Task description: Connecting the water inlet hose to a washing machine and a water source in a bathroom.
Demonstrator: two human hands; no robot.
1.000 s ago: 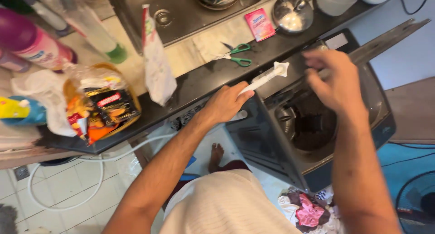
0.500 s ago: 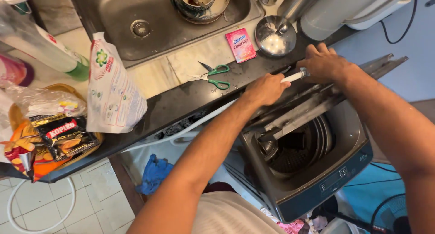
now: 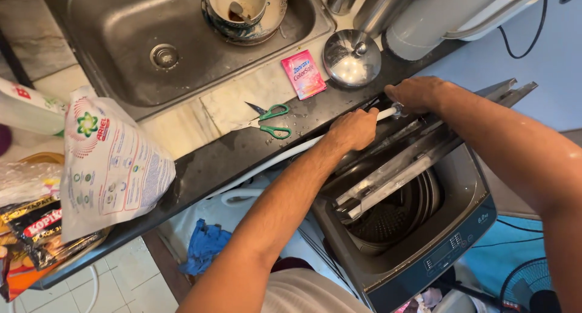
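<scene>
Currently we hold a white hose [image 3: 384, 113] between both hands over the back edge of the open washing machine [image 3: 418, 228]. Our left hand [image 3: 353, 129] is clamped around the hose; our right hand [image 3: 418, 93] is closed on its end fitting. Just left of the left hand lie green-handled scissors [image 3: 270, 121]; beyond it, a pink sachet [image 3: 303, 74] and a steel lid [image 3: 351, 57].
</scene>
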